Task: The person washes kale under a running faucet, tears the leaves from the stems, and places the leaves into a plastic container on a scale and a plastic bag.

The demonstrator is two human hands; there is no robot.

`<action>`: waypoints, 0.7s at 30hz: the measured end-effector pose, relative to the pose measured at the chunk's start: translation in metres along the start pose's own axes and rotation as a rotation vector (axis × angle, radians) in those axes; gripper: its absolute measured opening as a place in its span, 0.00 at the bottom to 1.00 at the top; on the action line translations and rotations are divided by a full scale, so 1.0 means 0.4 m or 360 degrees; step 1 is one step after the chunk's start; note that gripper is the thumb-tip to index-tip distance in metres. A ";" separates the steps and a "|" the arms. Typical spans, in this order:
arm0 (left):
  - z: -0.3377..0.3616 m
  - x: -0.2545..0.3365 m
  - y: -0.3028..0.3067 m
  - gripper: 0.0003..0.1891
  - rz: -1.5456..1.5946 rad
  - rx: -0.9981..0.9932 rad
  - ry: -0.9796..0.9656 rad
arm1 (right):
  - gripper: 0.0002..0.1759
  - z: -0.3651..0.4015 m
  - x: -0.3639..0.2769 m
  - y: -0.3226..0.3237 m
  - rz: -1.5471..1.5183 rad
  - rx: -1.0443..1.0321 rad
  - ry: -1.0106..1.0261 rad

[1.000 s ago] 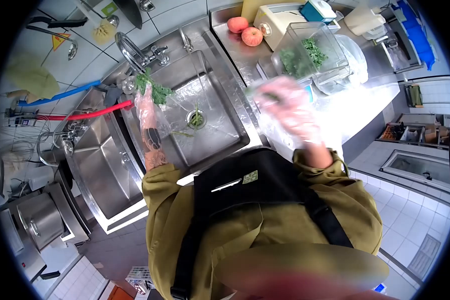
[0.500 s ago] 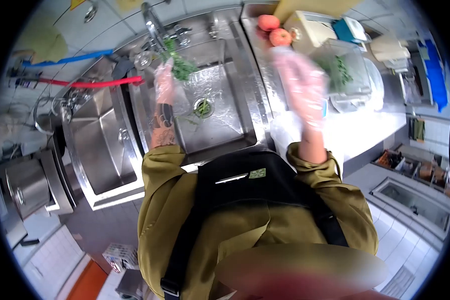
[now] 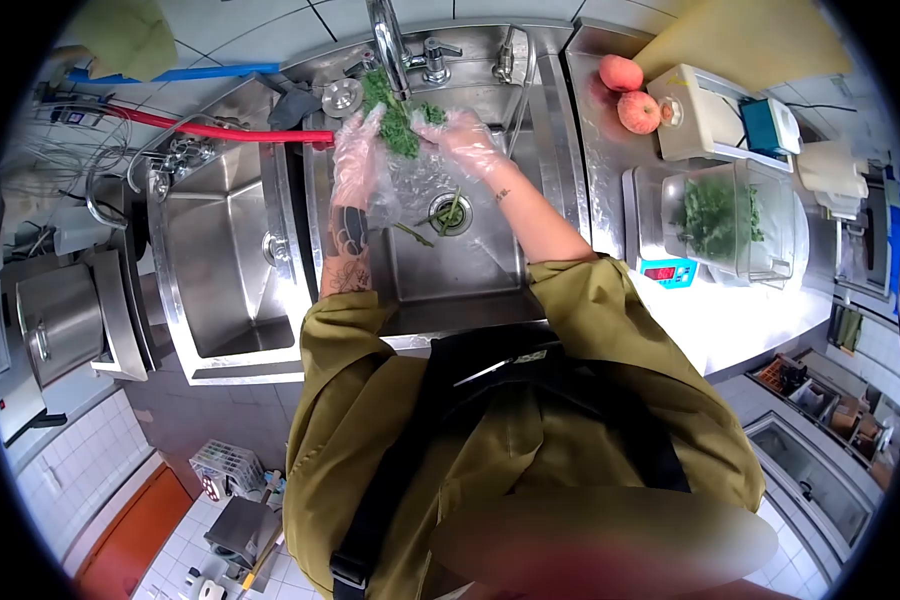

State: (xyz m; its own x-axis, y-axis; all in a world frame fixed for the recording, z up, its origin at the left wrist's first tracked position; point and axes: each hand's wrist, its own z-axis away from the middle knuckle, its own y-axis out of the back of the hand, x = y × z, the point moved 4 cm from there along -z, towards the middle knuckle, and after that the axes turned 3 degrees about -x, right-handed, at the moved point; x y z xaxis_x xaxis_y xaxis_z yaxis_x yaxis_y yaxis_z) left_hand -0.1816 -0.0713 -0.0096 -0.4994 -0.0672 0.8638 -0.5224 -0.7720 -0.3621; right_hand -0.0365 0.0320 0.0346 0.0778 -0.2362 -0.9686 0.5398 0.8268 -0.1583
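Under the faucet (image 3: 390, 45), leafy greens (image 3: 400, 130) hang between my two gloved hands, with water running over them into the right-hand sink (image 3: 460, 265). My left hand (image 3: 358, 155) is closed on the greens from the left side. On the other side my right hand (image 3: 462, 140) has its fingers together at the leaves; whether they grip any is too small to tell. Loose green stems (image 3: 450, 215) lie at the drain. Clear plastic gloves cover both hands.
A clear container (image 3: 720, 220) with greens sits on a scale (image 3: 667, 272) on the right counter. Two red fruits (image 3: 638, 112) lie behind it, near a white-and-teal device (image 3: 770, 127). A red hose (image 3: 270, 135) crosses above the left sink (image 3: 232, 270).
My right hand has moved left from over the counter to the greens under the faucet. The view has shifted, and the scale and container are now uncovered.
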 end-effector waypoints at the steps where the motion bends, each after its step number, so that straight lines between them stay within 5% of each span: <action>1: 0.036 0.016 -0.032 0.18 -0.0052 -0.0019 -0.0018 | 0.20 -0.003 -0.014 0.003 0.0357 0.0041 -0.0001; 3: 0.153 0.071 -0.130 0.17 -0.0163 -0.0060 -0.0046 | 0.19 -0.001 -0.039 0.007 0.1066 0.0121 -0.0012; 4: 0.132 0.055 -0.111 0.14 -0.0369 -0.0207 -0.0221 | 0.22 0.003 -0.027 0.011 0.0673 0.0121 -0.0178; 7: 0.170 0.077 -0.120 0.13 -0.0058 -0.0161 -0.0052 | 0.34 0.014 0.005 0.008 -0.0509 0.0118 -0.0627; 8: 0.164 0.073 -0.099 0.13 -0.0035 -0.0258 -0.0017 | 0.35 0.001 0.022 0.006 -0.0819 -0.0133 -0.0609; 15: 0.213 0.140 -0.076 0.20 -0.0161 -0.0200 -0.0205 | 0.26 0.010 0.005 -0.054 -0.1239 -0.0025 -0.0451; 21: 0.211 0.111 -0.075 0.13 -0.0024 -0.0317 -0.0032 | 0.19 0.038 0.014 -0.033 -0.1635 -0.0076 -0.0500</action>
State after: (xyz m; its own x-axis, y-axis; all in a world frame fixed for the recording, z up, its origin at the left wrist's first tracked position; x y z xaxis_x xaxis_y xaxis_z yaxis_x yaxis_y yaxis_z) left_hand -0.1299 -0.1046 0.0691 -0.4774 -0.0710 0.8758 -0.6571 -0.6329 -0.4095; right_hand -0.0304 0.0120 0.0343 -0.1791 -0.9444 -0.2758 0.4364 0.1750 -0.8826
